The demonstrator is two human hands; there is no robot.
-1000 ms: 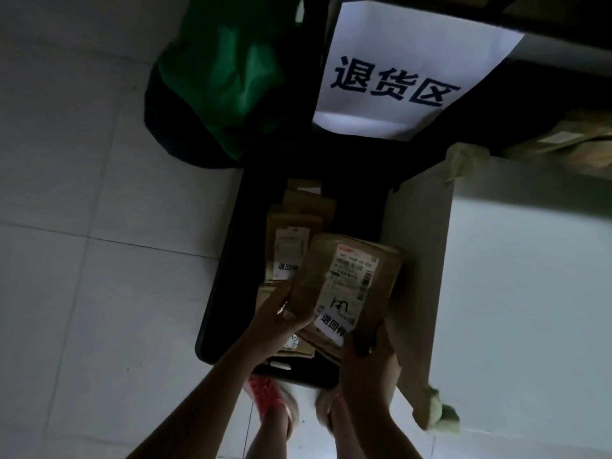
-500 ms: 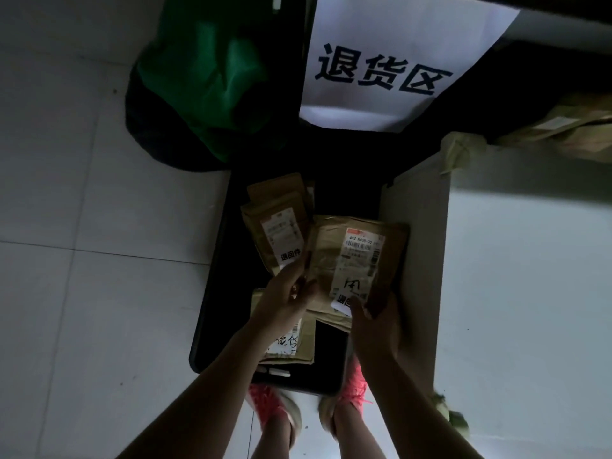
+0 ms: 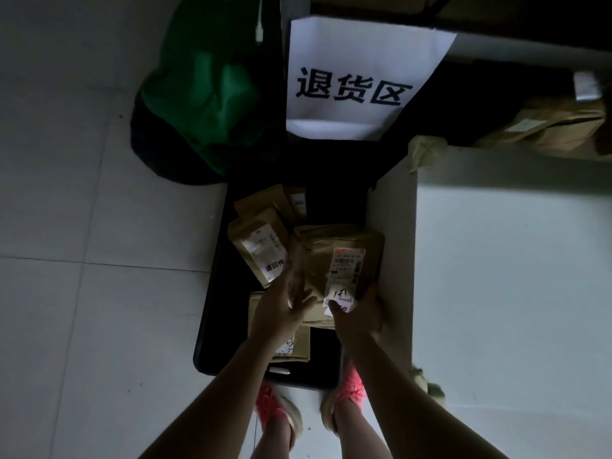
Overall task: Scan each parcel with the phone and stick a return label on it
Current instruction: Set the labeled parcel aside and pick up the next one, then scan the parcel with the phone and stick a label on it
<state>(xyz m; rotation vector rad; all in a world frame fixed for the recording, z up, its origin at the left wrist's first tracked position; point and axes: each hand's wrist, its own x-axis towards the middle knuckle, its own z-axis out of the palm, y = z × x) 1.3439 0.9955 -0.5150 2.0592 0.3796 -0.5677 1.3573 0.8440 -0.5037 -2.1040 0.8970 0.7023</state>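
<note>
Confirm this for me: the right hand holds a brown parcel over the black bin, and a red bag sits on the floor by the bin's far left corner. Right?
Not quite. The bag is green, not red, as the head view shows. The rest stands: the right hand holds a brown parcel over the black bin, and the bag sits on the floor by the bin's far left corner.

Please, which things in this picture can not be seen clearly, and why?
Head view:
Left hand: motion blur, grip unclear.
Return label on the held parcel: partly under the right hand thumb.
Shipping label print: too small, dim.
Bottom parcel: left forearm covers it.
</note>
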